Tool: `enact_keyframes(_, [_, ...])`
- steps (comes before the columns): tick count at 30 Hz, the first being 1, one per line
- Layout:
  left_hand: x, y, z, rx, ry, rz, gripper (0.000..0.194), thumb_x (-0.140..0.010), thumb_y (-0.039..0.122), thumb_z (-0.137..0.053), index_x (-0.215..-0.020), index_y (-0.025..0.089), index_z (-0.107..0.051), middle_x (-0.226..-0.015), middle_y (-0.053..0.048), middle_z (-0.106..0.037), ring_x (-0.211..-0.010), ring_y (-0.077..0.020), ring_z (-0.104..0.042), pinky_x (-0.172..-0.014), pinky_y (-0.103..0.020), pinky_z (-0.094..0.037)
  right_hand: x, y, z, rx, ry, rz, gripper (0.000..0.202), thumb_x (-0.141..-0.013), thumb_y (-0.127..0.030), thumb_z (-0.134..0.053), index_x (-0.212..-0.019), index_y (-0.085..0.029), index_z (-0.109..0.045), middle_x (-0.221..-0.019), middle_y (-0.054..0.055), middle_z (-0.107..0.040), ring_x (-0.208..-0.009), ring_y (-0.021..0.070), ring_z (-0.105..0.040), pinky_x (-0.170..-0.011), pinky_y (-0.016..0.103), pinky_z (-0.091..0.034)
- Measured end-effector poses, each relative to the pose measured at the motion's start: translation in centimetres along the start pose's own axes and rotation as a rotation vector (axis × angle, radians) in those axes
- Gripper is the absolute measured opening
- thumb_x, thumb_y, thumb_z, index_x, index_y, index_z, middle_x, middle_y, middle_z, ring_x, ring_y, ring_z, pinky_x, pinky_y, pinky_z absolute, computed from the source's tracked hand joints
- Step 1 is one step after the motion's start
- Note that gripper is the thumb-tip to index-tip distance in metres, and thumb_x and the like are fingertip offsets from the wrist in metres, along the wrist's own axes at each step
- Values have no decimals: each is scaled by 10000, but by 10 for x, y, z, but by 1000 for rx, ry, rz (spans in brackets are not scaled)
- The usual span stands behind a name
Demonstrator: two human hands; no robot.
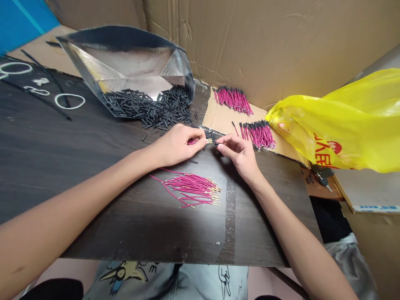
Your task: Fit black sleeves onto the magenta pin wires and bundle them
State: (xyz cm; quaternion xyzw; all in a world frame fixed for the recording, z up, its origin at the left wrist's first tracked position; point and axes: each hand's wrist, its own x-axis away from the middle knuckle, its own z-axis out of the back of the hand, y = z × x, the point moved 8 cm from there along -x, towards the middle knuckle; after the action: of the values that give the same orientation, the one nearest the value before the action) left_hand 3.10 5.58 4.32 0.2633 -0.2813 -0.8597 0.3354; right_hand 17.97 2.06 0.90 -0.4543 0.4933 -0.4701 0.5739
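Note:
Between thumb and fingers, my left hand pinches a few pink wires whose gold pin ends point right. My right hand is closed in a pinch on a small black sleeve, right by those pin tips. Whether the sleeve is on a pin is too small to tell. Below the hands lies a loose bundle of pink wires with gold tips toward the right. Short black sleeves spill in a heap from an open silver-lined bag behind my left hand.
On cardboard at back right lie two piles of pink wires with black ends, a far pile and a near pile. A yellow plastic bag hangs over the right side. White rubber bands lie at left. Cardboard walls stand behind.

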Motion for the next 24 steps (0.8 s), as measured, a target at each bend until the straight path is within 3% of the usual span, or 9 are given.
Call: enact_keyframes(24, [0,1,0,-6,1,-17,275,-885,295,-566,-662,151,-634,-539,40,-488,-528,-89,-362,-574,-257,-283,-1,-1,1,39,23,10,210,-821,-381,-736,-910,-202,-673,-804,3,-629,-694,140,-530,-670,304,-426])
